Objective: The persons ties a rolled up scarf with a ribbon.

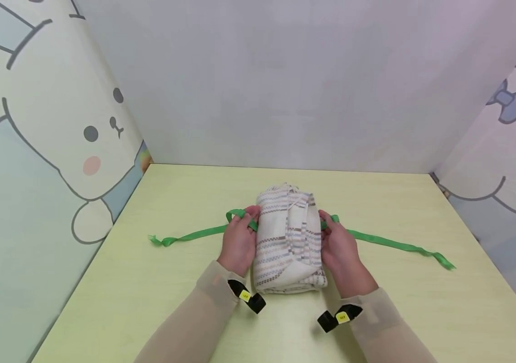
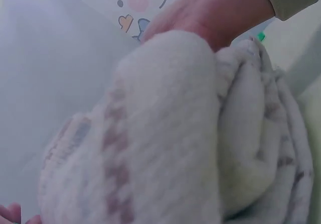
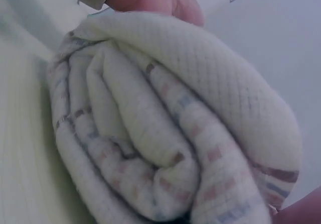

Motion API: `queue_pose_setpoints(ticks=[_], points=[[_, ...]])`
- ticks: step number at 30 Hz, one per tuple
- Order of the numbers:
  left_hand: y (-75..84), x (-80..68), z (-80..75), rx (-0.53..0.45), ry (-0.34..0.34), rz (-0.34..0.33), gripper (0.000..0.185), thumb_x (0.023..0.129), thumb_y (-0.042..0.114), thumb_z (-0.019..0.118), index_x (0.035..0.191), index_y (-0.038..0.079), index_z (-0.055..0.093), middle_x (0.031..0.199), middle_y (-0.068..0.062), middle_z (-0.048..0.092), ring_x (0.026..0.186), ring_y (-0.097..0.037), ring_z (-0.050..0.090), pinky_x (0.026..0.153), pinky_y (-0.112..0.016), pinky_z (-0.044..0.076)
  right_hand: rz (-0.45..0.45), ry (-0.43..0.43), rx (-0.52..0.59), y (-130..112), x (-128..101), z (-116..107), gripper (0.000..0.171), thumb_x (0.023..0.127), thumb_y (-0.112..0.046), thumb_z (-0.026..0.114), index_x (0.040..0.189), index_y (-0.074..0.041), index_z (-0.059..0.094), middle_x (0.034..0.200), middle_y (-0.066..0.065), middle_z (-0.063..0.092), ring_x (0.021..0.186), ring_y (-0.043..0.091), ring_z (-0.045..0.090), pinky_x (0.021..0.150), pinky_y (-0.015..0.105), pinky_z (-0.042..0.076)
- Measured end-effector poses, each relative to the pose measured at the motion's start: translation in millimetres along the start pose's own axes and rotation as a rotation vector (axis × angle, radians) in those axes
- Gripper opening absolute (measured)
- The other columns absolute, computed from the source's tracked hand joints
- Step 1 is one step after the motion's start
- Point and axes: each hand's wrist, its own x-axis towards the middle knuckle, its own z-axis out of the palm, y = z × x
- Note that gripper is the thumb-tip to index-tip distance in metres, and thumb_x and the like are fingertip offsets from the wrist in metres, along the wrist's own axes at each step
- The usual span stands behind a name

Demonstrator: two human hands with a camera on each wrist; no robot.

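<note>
A rolled, folded cloth [image 1: 272, 237], off-white with brown, blue and pink stripes, lies lengthwise on the table between my hands. A green ribbon [image 1: 201, 233] runs crosswise and comes out on both sides of it; its middle is hidden by the bundle. My left hand [image 1: 240, 239] pinches the ribbon beside the bundle's left side, where the ribbon makes a small loop. Against the right side, my right hand [image 1: 341, 247] holds the ribbon near the cloth, fingertips partly hidden. Spiral layers of the cloth [image 3: 140, 108] fill the right wrist view.
The pale yellow table [image 1: 172, 292] meets a plain light wall [image 1: 285, 91] at the back. Cartoon-printed panels [image 1: 58, 151] stand at the left and right. Loose ribbon ends stretch outward across the tabletop on both sides. Each sleeve carries a black wrist camera [image 1: 255, 302].
</note>
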Motion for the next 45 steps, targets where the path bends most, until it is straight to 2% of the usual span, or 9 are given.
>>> queue_pose_setpoints(ticks=[5, 10, 14, 18, 22, 29, 38, 42, 45], points=[[0.8, -1.8, 3.8, -0.074, -0.014, 0.014, 0.037, 0.113, 0.013, 0.039, 0.145, -0.004, 0.044, 0.150, -0.018, 0.048, 0.144, -0.029, 0.043, 0.119, -0.037, 0.032, -0.022, -0.018, 0.033, -6, -5, 4, 0.054, 0.113, -0.035, 0.028, 0.162, -0.012, 0.032, 0.146, 0.005, 0.043, 0.131, 0.014, 0.044, 0.109, 0.025, 0.037], [0.8, -4.7, 7.8, -0.128, -0.031, 0.019, 0.040, 0.112, 0.012, 0.041, 0.149, -0.003, 0.039, 0.154, -0.018, 0.044, 0.144, -0.028, 0.042, 0.119, -0.035, 0.032, -0.067, 0.000, 0.053, -11, -12, 11, 0.052, 0.114, -0.029, 0.030, 0.162, -0.010, 0.030, 0.164, 0.007, 0.034, 0.148, 0.014, 0.033, 0.119, 0.024, 0.026], [1.9, -6.6, 13.2, -0.180, -0.059, 0.050, 0.041, 0.109, 0.003, 0.041, 0.149, -0.004, 0.037, 0.154, -0.020, 0.041, 0.144, -0.030, 0.041, 0.119, -0.035, 0.032, -0.122, 0.001, 0.051, -15, -15, 15, 0.051, 0.115, -0.026, 0.029, 0.163, -0.009, 0.027, 0.165, 0.010, 0.033, 0.151, 0.015, 0.029, 0.122, 0.025, 0.020], [2.9, -7.3, 19.8, -0.219, -0.078, 0.065, 0.042, 0.106, -0.001, 0.038, 0.149, -0.004, 0.036, 0.152, -0.021, 0.042, 0.144, -0.031, 0.041, 0.119, -0.036, 0.033, -0.155, 0.003, 0.058, -17, -17, 19, 0.050, 0.115, -0.025, 0.027, 0.162, -0.009, 0.029, 0.164, 0.010, 0.034, 0.150, 0.018, 0.031, 0.121, 0.026, 0.022], [3.9, -7.3, 26.3, -0.226, -0.083, 0.062, 0.039, 0.109, 0.002, 0.038, 0.148, -0.003, 0.038, 0.152, -0.019, 0.043, 0.143, -0.029, 0.043, 0.117, -0.034, 0.035, -0.192, 0.008, 0.046, -17, -17, 22, 0.051, 0.115, -0.025, 0.027, 0.162, -0.007, 0.028, 0.164, 0.012, 0.034, 0.150, 0.020, 0.034, 0.121, 0.026, 0.024], [5.6, -10.8, 35.9, -0.241, -0.080, 0.121, 0.031, 0.113, 0.010, 0.036, 0.140, -0.004, 0.041, 0.148, -0.020, 0.047, 0.140, -0.029, 0.046, 0.117, -0.034, 0.036, -0.262, 0.034, 0.039, -19, -22, 30, 0.050, 0.115, -0.023, 0.027, 0.161, -0.005, 0.030, 0.161, 0.015, 0.038, 0.146, 0.020, 0.042, 0.117, 0.028, 0.032], [9.0, -14.3, 48.2, -0.234, -0.097, 0.121, 0.034, 0.113, 0.014, 0.034, 0.141, -0.004, 0.042, 0.148, -0.020, 0.048, 0.142, -0.032, 0.045, 0.118, -0.036, 0.034, -0.281, -0.039, 0.113, -17, -25, 52, 0.049, 0.115, -0.021, 0.028, 0.161, -0.003, 0.028, 0.161, 0.017, 0.037, 0.146, 0.022, 0.041, 0.117, 0.028, 0.033], [8.0, -12.8, 46.0, -0.204, -0.105, 0.151, 0.036, 0.113, 0.012, 0.033, 0.145, -0.005, 0.039, 0.150, -0.021, 0.046, 0.144, -0.032, 0.042, 0.118, -0.036, 0.034, -0.304, -0.047, 0.064, -9, -24, 61, 0.047, 0.113, -0.008, 0.031, 0.160, -0.003, 0.031, 0.159, 0.015, 0.041, 0.145, 0.021, 0.042, 0.117, 0.028, 0.034], [6.9, -11.7, 43.4, -0.181, -0.112, 0.168, 0.039, 0.113, 0.010, 0.033, 0.148, -0.006, 0.037, 0.152, -0.023, 0.044, 0.144, -0.031, 0.042, 0.118, -0.036, 0.034, -0.310, -0.082, 0.031, -3, -24, 63, 0.056, 0.106, 0.006, 0.029, 0.160, -0.002, 0.029, 0.160, 0.015, 0.039, 0.147, 0.022, 0.039, 0.118, 0.029, 0.031]])
